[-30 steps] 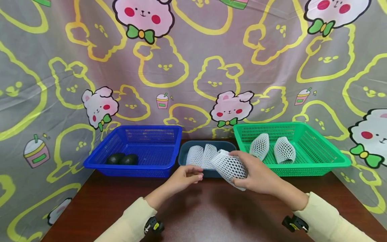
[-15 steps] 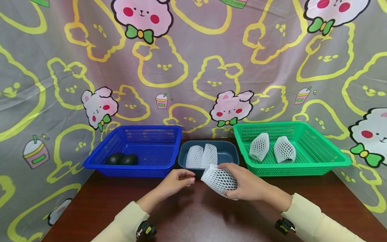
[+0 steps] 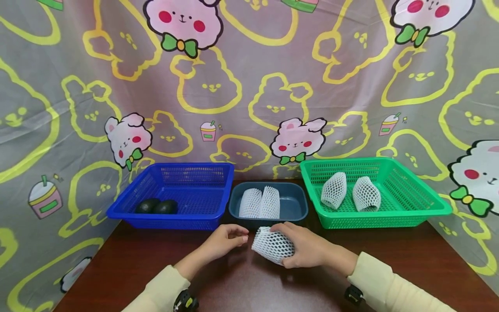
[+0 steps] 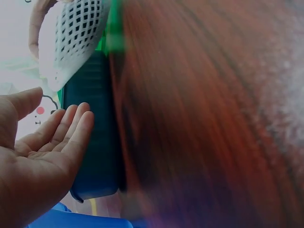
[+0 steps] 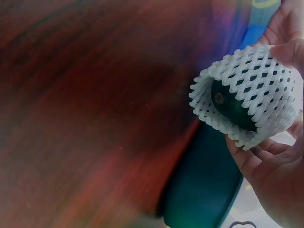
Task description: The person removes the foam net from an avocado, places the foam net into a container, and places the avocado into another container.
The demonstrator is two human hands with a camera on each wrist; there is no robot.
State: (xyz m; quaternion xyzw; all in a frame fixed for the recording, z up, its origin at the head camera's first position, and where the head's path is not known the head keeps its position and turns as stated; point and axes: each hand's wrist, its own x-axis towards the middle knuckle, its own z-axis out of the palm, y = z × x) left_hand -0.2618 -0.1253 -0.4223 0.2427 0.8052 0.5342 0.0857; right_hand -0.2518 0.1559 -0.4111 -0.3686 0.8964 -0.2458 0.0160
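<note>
In the head view my right hand (image 3: 308,247) holds an avocado in a white foam net sleeve (image 3: 273,246) above the table, in front of the small bin. The right wrist view looks into the sleeve's open end, where the dark green avocado (image 5: 232,105) shows with its stem spot. My left hand (image 3: 227,240) is just left of the sleeve, apart from it in the head view. Its palm faces up and its fingers (image 4: 71,128) are loosely extended, holding nothing.
A dark blue-grey bin (image 3: 294,208) holds two flat foam sleeves (image 3: 251,203). Left of it, a blue basket (image 3: 165,222) contains two bare avocados (image 3: 165,206). To the right, a green basket (image 3: 386,220) holds two bulging foam sleeves (image 3: 366,194). A patterned cloth (image 3: 241,99) hangs behind.
The sleeved avocado in my right hand has moved left and down, from over the bin's front to nearer me. My left hand has drawn slightly left and toward me.
</note>
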